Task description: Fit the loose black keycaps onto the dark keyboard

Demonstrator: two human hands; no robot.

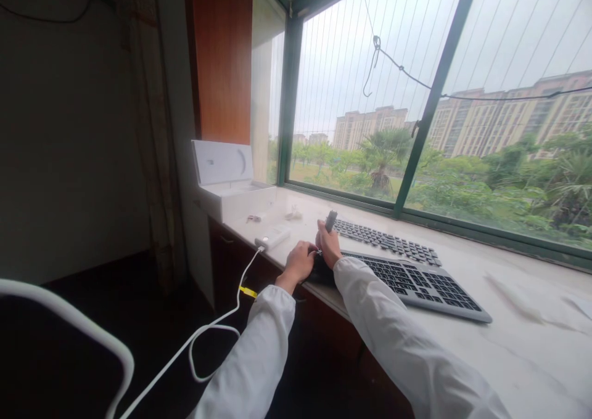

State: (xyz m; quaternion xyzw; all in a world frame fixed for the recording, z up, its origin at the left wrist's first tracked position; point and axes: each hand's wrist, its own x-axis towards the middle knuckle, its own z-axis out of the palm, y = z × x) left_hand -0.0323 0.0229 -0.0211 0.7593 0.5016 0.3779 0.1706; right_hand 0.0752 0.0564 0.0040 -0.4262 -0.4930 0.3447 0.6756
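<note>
A black keyboard lies at a slant along the front edge of the white tabletop. At its left end, my left hand is closed with curled fingers on the keyboard's edge. My right hand grips a dark-handled tool whose top sticks up above the fist. Below that fist, close to the left fingertips, a small metallic glint shows over the keyboard; the tool's working end is too small to make out. Behind the keyboard are rows of black keycaps laid out on the table.
An open white box stands at the table's far left. Nearer are a white device with a white cable hanging off the edge, and small bits. Clear plastic lies at right. A window borders the back.
</note>
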